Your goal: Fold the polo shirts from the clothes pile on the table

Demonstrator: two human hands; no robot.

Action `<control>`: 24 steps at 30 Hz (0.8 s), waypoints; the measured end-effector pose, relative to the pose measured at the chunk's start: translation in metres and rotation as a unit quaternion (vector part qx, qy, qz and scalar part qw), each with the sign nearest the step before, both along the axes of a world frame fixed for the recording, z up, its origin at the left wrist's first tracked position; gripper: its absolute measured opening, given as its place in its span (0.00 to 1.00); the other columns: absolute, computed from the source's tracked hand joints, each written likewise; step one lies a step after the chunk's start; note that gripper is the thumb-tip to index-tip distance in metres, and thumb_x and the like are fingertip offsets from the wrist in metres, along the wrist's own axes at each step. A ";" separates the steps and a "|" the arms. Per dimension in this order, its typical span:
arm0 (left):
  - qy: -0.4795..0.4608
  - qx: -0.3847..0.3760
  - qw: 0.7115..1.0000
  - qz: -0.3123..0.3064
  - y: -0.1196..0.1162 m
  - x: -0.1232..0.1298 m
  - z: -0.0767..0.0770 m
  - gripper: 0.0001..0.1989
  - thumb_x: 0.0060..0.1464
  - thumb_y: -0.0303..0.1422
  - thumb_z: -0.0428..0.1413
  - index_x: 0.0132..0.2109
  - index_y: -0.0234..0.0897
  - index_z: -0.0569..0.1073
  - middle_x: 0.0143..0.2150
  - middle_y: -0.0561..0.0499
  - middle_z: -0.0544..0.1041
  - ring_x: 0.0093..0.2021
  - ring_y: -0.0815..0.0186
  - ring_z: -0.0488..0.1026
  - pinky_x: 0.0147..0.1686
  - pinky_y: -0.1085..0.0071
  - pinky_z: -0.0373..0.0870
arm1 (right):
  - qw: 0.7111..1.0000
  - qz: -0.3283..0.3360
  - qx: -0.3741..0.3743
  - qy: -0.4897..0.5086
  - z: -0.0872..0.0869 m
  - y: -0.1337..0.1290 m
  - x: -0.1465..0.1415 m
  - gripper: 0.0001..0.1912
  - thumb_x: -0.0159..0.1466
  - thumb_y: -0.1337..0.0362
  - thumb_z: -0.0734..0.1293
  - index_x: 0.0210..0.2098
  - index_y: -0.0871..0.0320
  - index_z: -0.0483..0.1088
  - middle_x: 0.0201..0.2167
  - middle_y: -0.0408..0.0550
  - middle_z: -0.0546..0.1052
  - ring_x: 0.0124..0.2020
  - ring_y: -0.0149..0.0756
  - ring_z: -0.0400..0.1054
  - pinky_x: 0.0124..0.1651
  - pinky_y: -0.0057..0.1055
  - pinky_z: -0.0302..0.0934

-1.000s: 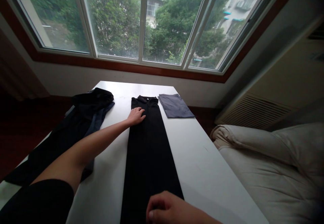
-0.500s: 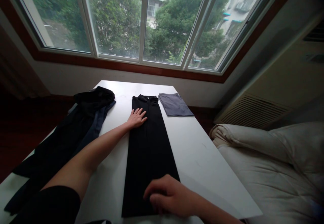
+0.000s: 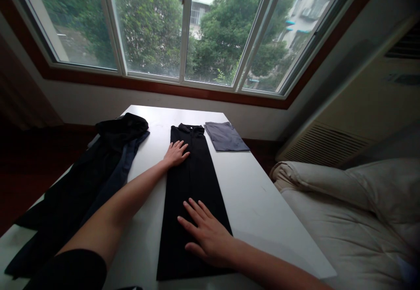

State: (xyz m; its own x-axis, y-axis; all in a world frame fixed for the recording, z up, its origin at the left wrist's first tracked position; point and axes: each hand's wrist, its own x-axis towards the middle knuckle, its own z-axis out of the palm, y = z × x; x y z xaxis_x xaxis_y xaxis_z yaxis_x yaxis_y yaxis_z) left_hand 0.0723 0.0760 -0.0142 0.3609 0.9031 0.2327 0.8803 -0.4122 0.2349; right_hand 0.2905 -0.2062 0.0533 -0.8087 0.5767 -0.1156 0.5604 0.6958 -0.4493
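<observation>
Under the window [image 3: 182, 40], a white table [image 3: 256, 198] held a black garment [image 3: 198, 176] along its middle. The left hand [image 3: 176, 153] lay open toward the table's far end; the right hand [image 3: 210, 237] spread nearer, contact unclear. Dragging palms could have creased it. Grey cloth [image 3: 227, 137] lay table-right, dark clothes [image 3: 95, 172] table-left.

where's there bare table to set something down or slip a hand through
The widest free patch of the white table lies right of the black garment, nearer than the folded grey cloth. A narrower gap separates garment and dark clothes pile, but the left forearm crosses it. The table's left side is crowded.
</observation>
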 end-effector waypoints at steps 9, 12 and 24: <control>-0.019 0.087 0.994 -0.070 -0.027 0.005 0.019 0.19 0.68 0.33 0.49 0.61 0.42 0.74 0.67 0.45 0.69 0.67 0.56 0.64 0.69 0.55 0.57 | 0.994 0.099 -0.028 0.048 0.030 -0.016 -0.005 0.32 0.74 0.49 0.63 0.74 0.48 0.56 0.76 0.53 0.47 0.77 0.50 0.39 0.76 0.53 0.33; -0.012 0.073 0.990 -0.117 -0.034 0.013 0.016 0.20 0.68 0.35 0.50 0.63 0.42 0.73 0.70 0.45 0.66 0.70 0.56 0.61 0.71 0.55 0.54 | 0.994 0.092 -0.011 0.053 0.027 -0.008 -0.004 0.30 0.74 0.53 0.64 0.73 0.49 0.59 0.76 0.53 0.51 0.76 0.47 0.44 0.76 0.50 0.38; 0.030 -0.027 0.993 -0.111 -0.023 0.033 -0.005 0.32 0.69 0.52 0.44 0.75 0.48 0.57 0.78 0.48 0.50 0.77 0.52 0.46 0.73 0.49 0.41 | 0.996 0.085 0.034 0.019 0.015 0.005 0.000 0.32 0.74 0.51 0.63 0.74 0.51 0.55 0.77 0.59 0.43 0.77 0.54 0.34 0.75 0.58 0.35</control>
